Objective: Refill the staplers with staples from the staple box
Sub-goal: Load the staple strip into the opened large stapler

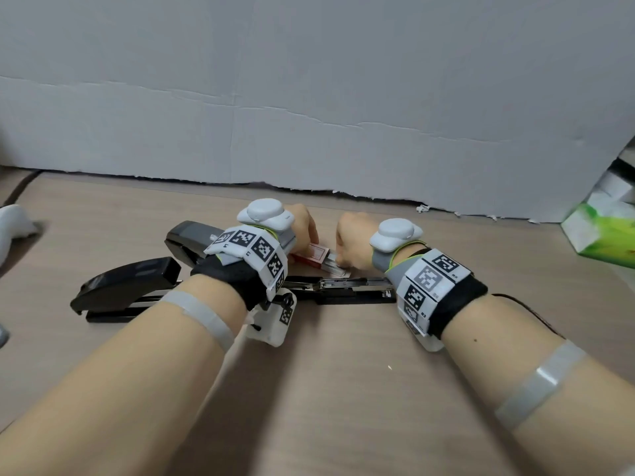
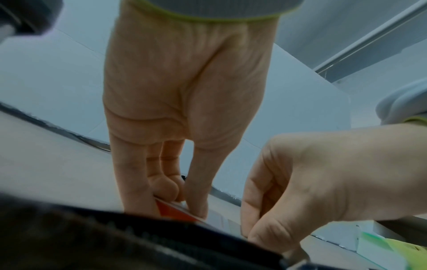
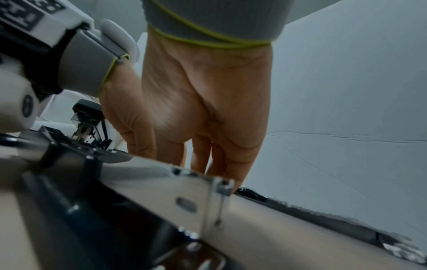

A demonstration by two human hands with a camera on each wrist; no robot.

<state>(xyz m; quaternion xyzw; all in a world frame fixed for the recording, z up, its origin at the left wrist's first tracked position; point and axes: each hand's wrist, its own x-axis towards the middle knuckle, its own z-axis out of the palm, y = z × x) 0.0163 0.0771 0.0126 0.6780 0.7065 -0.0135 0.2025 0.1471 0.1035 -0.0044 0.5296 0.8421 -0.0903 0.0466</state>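
Note:
A small red staple box (image 1: 311,256) lies on the wooden table, just beyond an opened-out black stapler. My left hand (image 1: 309,247) pinches the box (image 2: 175,210) between thumb and fingers (image 2: 196,204). The box's pale inner tray (image 1: 335,266) sticks out to the right, and my right hand (image 1: 340,261) has curled fingers pinching its end. The stapler's black top (image 1: 127,283) points left and its metal magazine (image 1: 343,285) lies open to the right, close below the right wrist (image 3: 184,193). A second black stapler (image 1: 192,235) sits behind the left wrist.
A grey cardboard wall (image 1: 309,115) stands along the table's back edge. At the right edge lies a green and white carton (image 1: 604,231), and a white object (image 1: 13,218) sits at the far left. Bare tabletop (image 1: 326,389) stretches toward me between my forearms.

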